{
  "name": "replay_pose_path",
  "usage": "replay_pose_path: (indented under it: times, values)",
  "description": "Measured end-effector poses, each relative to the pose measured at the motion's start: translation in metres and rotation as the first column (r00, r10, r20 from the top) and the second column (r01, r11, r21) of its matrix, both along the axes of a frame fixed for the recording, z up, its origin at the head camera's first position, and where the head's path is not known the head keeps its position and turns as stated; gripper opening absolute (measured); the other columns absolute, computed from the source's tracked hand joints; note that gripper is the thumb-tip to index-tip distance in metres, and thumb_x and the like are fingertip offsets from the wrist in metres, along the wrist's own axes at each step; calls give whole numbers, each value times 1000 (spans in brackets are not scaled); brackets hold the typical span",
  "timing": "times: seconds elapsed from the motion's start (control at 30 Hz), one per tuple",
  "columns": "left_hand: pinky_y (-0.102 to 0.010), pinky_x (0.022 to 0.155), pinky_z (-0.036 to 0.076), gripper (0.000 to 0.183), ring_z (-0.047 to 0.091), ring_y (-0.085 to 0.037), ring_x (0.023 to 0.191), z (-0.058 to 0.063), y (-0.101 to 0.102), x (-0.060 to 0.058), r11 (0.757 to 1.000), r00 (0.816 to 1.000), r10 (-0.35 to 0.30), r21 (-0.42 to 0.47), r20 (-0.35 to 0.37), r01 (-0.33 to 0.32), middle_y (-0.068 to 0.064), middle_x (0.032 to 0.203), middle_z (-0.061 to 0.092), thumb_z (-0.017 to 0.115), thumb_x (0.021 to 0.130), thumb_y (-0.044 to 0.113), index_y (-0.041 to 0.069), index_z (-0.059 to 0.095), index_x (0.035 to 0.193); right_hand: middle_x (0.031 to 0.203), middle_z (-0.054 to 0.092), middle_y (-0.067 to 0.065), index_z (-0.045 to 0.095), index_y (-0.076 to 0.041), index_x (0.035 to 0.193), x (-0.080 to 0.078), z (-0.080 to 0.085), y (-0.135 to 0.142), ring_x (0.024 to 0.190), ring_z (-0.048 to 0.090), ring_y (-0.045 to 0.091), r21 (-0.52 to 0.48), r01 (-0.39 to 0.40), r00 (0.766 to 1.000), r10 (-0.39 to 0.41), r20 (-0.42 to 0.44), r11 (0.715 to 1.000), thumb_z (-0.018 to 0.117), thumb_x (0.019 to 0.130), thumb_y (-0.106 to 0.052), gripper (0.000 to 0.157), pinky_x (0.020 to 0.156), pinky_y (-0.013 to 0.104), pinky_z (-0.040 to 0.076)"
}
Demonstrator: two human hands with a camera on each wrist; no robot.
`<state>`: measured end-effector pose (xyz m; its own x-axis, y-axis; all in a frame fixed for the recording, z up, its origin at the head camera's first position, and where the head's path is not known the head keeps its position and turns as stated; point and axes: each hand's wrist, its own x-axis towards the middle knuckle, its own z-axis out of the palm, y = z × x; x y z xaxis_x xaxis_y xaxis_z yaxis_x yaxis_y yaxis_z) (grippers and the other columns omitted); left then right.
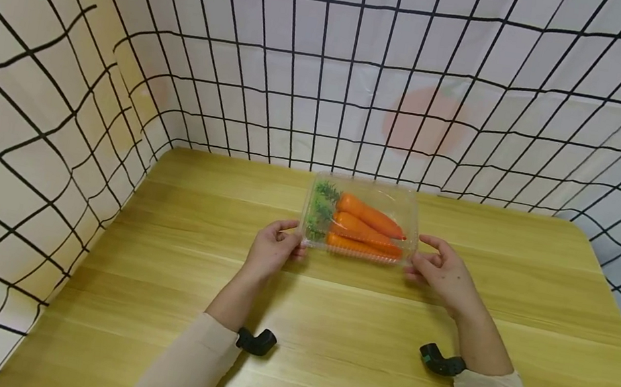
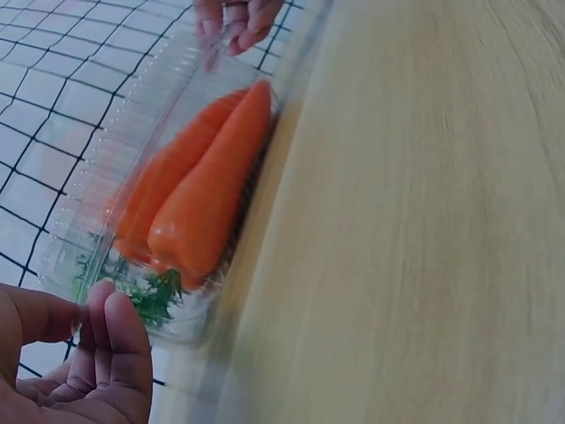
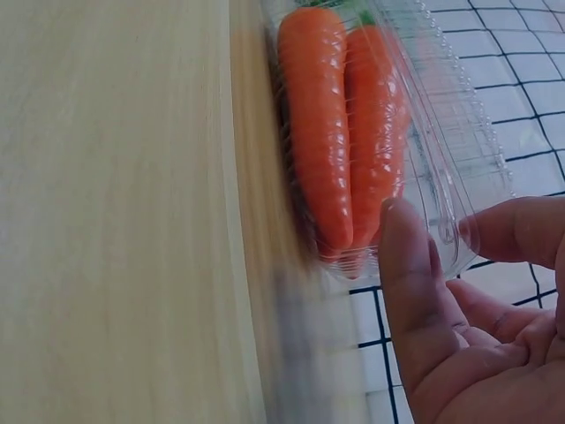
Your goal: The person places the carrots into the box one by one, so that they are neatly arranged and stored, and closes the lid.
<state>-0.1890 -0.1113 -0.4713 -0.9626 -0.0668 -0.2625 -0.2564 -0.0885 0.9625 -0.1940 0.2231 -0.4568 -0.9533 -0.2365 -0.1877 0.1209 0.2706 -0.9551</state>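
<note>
A clear plastic clamshell box (image 1: pixel 400 199) with several orange carrots (image 1: pixel 365 230) inside lies crosswise near the back of the table. Green leafy tops (image 1: pixel 321 212) fill its left end. The lid appears to be down over the carrots. My left hand (image 1: pixel 273 249) pinches the near left corner between thumb and fingers, which the left wrist view also shows. At the near right corner, my right hand (image 1: pixel 445 279) pinches the rim; in the right wrist view its thumb and fingertips (image 3: pixel 402 221) meet the clear plastic. Whether the box touches the table I cannot tell.
The wood-grain table (image 1: pixel 337 338) spreads out in front of the box. A black wire grid (image 1: pixel 322 55) stands along the back and both sides, with white sheeting behind it. Black curved devices (image 1: pixel 258 342) sit at both wrists, by the beige sleeves.
</note>
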Motion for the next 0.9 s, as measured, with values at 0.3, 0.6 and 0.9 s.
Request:
replay_pose_path:
  times: [0.3,0.6,0.9]
  values:
    - [-30,69,63,40,70,-17,67,-2,-1,1,1000,1000,3,6,-5,-3,-11,86,70,62,100,6,2,57,138,94,74,-2,16,0,156,-1,-3,2,86,75,11,-277,-3,992,37,119,961,54,106,-13,64,81,26,62]
    - [-29,66,62,40,69,-16,65,-3,1,2,1000,999,15,10,-32,-15,-10,82,70,60,100,5,-1,54,139,92,74,-1,16,0,156,-1,-4,5,85,75,12,-366,5,989,49,138,931,57,104,-9,67,80,24,62]
    - [-28,66,61,41,69,-17,65,-3,0,2,1000,1000,5,12,-29,-4,-11,83,69,59,100,6,1,52,141,94,71,0,12,4,156,0,-6,5,85,74,11,-354,-30,993,68,96,935,54,105,-6,67,80,24,62]
